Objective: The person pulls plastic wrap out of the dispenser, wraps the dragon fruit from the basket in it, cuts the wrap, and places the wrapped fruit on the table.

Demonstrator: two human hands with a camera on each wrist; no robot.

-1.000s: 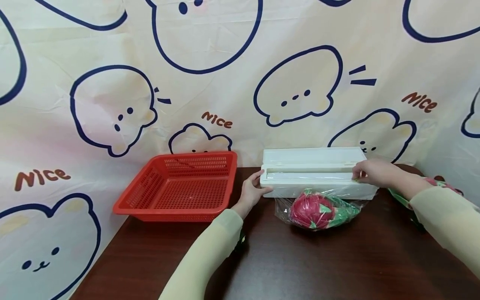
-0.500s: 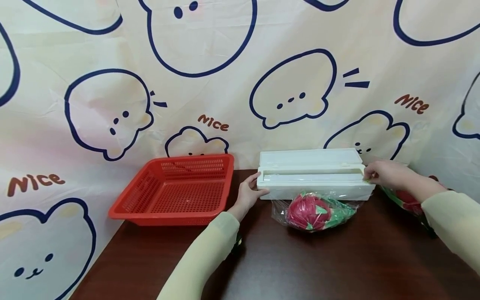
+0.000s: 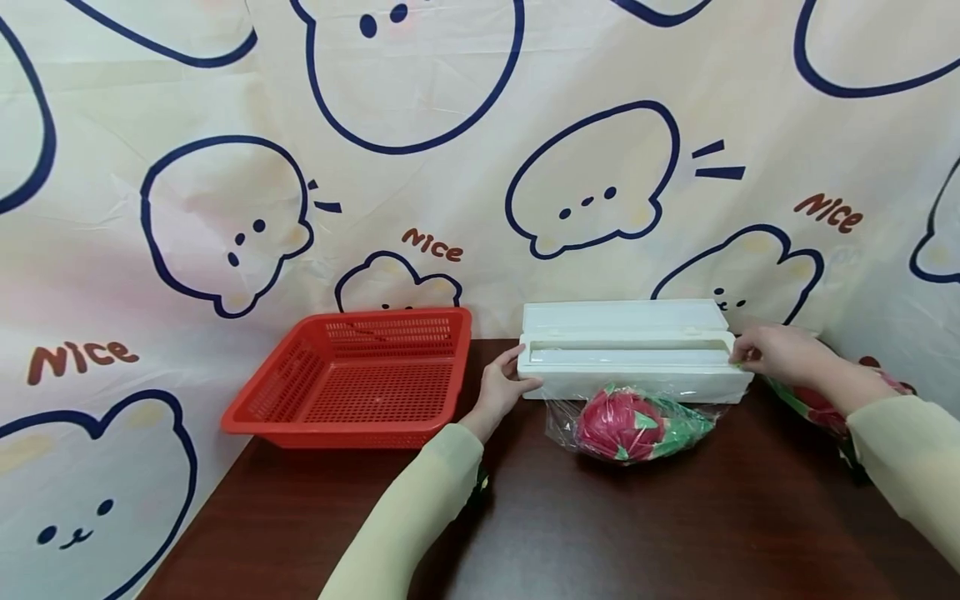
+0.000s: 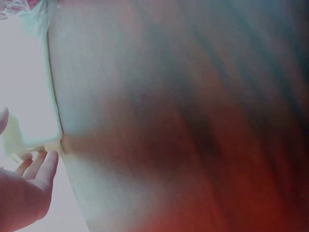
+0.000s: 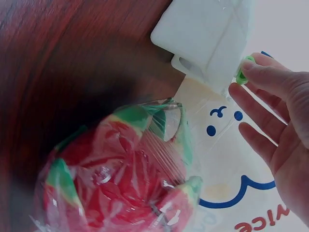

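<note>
A long white cling film dispenser (image 3: 630, 383) stands at the back of the table, its lid (image 3: 622, 317) raised and a film roll (image 3: 622, 357) inside. At its left end my left hand (image 3: 498, 387) grips the box, thumb in front and fingers round the end (image 4: 46, 166). My right hand (image 3: 783, 354) pinches a small green slider (image 5: 243, 72) at the right end of the dispenser. Clear film hangs over the front edge onto a red and green dragon fruit (image 3: 622, 423), which lies wrapped in it against the box.
A red plastic basket (image 3: 378, 387) sits left of the dispenser. Behind my right forearm is another dragon fruit (image 3: 813, 404) (image 5: 116, 169), film-wrapped in the right wrist view. The brown table (image 3: 600, 533) meets a cartoon-printed cloth (image 3: 592, 67) at the back.
My right hand has slid rightward along the dispenser's front to its right end. My left hand keeps its hold, and the film-covered dragon fruit stays in place.
</note>
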